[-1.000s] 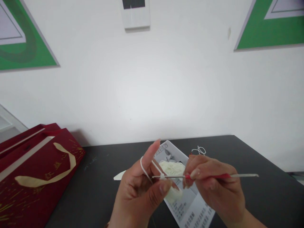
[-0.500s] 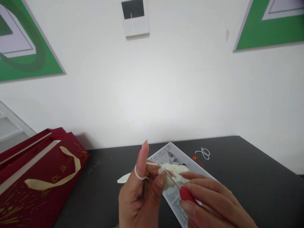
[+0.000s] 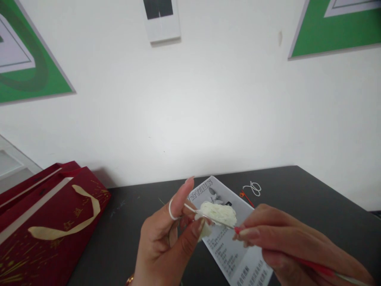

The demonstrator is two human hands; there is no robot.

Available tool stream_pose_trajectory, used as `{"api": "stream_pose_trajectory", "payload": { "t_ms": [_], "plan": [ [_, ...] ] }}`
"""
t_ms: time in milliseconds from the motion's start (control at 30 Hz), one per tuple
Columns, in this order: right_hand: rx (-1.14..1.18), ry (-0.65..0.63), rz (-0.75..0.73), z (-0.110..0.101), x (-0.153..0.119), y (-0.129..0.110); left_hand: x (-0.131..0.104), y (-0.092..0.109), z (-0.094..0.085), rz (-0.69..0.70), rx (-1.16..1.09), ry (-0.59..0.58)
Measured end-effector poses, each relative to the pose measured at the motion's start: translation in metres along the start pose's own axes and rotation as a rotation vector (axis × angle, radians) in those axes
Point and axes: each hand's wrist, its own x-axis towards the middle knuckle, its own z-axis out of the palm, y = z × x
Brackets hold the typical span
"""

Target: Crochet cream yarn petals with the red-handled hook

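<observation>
My left hand [image 3: 169, 238] pinches a small piece of white crochet work [image 3: 204, 230] between thumb and fingers. White yarn [image 3: 170, 209] loops around its raised index finger and runs to the stitches. In my right hand [image 3: 285, 238] is a crochet hook [image 3: 220, 223] with a red handle; its metal shaft points left and its tip meets the crochet work at my left fingertips. Behind the hook, a cream-white ball of yarn [image 3: 222, 212] lies on a printed sheet [image 3: 226, 258] on the dark table. The exact hook tip is hidden in the stitches.
Dark red gift bags [image 3: 59, 214] with a cream ribbon handle stand at the left of the black table [image 3: 119, 238]. Beyond the sheet lie a loose white cord [image 3: 254, 188] and a thin orange-red tool [image 3: 246, 198]. A white wall rises behind the table.
My right hand has moved right and turned, so the hook lies flatter and more of its handle shows. My left index finger leans further right. The whole view has shifted slightly.
</observation>
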Motion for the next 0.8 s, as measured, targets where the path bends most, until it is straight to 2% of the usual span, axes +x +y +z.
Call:
{"api": "stream_pose_trajectory", "payload": {
  "t_ms": [200,433,567,733,800],
  "plan": [
    [0.164,0.042,0.073,0.001,0.004,-0.001,-0.001,-0.001,-0.004,-0.049,-0.048,-0.048],
    [0.514,0.118,0.248,0.011,0.005,0.01,-0.001,-0.001,-0.008,-0.066,-0.05,-0.098],
    [0.657,0.16,0.383,0.016,0.006,0.011,-0.001,-0.003,-0.009,-0.068,-0.067,-0.122],
    [0.792,0.2,0.637,0.019,0.002,0.007,-0.001,-0.007,-0.009,-0.075,-0.144,-0.188],
    [0.838,0.19,0.669,0.02,-0.001,0.007,-0.001,-0.006,-0.009,-0.095,-0.185,-0.203]
  ]
}}
